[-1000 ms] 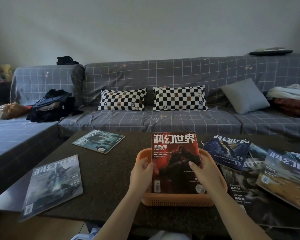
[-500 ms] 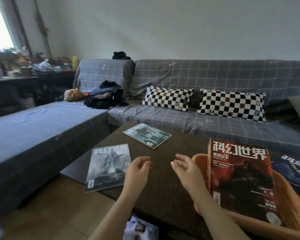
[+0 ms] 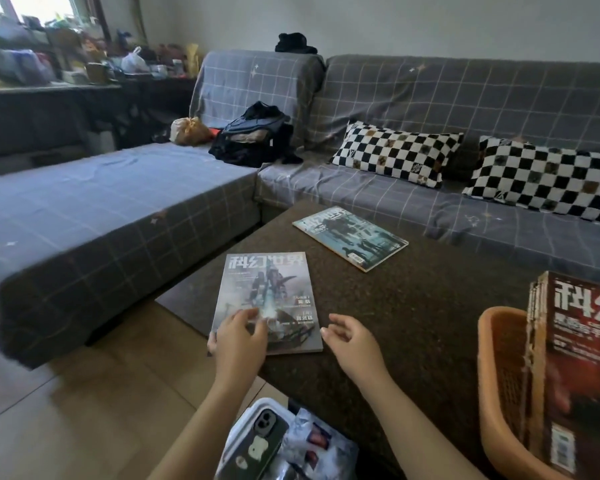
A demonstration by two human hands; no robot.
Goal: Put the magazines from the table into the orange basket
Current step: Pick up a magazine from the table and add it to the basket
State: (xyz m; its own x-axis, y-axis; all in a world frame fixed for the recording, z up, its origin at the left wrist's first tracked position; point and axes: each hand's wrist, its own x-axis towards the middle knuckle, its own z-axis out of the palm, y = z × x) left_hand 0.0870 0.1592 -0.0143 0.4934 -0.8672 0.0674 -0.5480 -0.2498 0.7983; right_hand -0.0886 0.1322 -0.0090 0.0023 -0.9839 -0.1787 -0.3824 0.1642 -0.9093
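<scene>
Partly done: red glossy magazines (image 3: 582,368) are stacked in the orange plastic basket (image 3: 499,382); grey paper magazine (image 3: 267,299) is touched by left hand (image 3: 238,344), fingers released; right hand (image 3: 352,341) open; teal magazine (image 3: 350,242) left on dark bench (image 3: 430,306).

2 mags (image 3: 266,299) (image 3: 350,238) on table (image 3: 413,306) left of basket (image 3: 499,386) w/ upright mags (image 3: 582,368); sofa (image 3: 430,133) behind.

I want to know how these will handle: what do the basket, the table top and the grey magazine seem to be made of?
Basket: likely orange plastic, with fine moulded mesh walls and a smooth rim.
Table: probably dark speckled stone or a stone-look slab; the grain shows, with a dull sheen.
Grey magazine: paper with a glossy cover, which catches pale glare.
</scene>
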